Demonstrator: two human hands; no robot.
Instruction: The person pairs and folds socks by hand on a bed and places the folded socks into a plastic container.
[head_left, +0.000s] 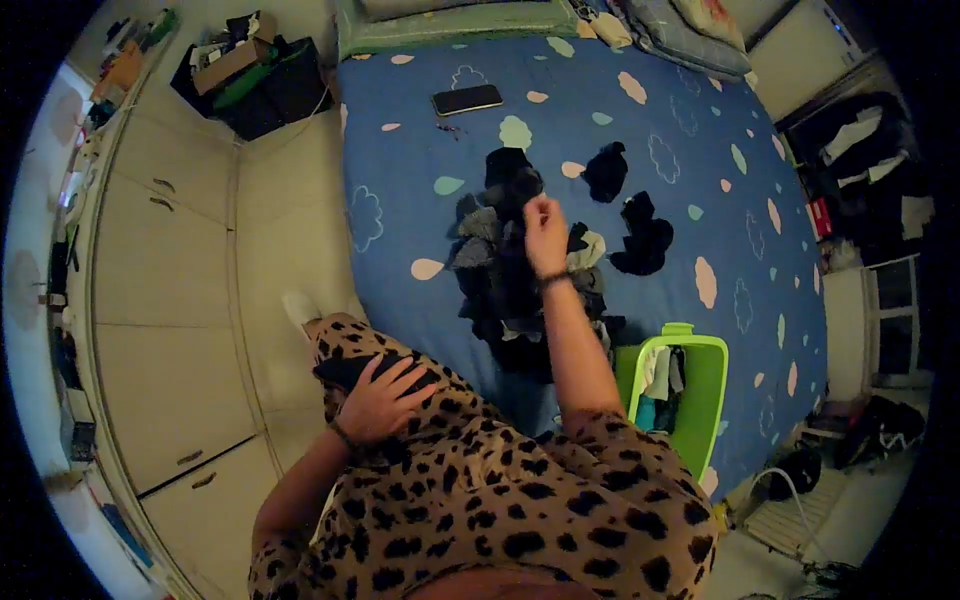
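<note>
Right hand (545, 238) is reaching over the upper end of a dark cloth pile (500, 275) on the bed (395, 200). Its fingers are bunching close together beside a dark bundle (524, 184); cannot tell whether they are clamping any fabric. Left hand (380, 402) is lying on the thigh, fingers spreading slightly apart over a black cloth (345, 371).

Positions: two black bundles (605, 173) (645, 236) are sitting apart to the right of the pile. A green bin (712, 400), holding pale, teal and dark cloths, is standing near the right forearm. A phone (467, 99) is lying beyond the pile, a small object (449, 130) just beside it.

Risks (judgement): similar dark tones are making pieces hard to separate, so mismatching or picking up two at once is possible. The forearm is passing over the pile's edge; a low sweep could drag pieces or mix them. The black cloth is resting on a sloping thigh and could slip if the leg shifts.

Labels: a red item (820, 218) is showing at far right, any print too small to read. No brand or writing is reading clearly.
</note>
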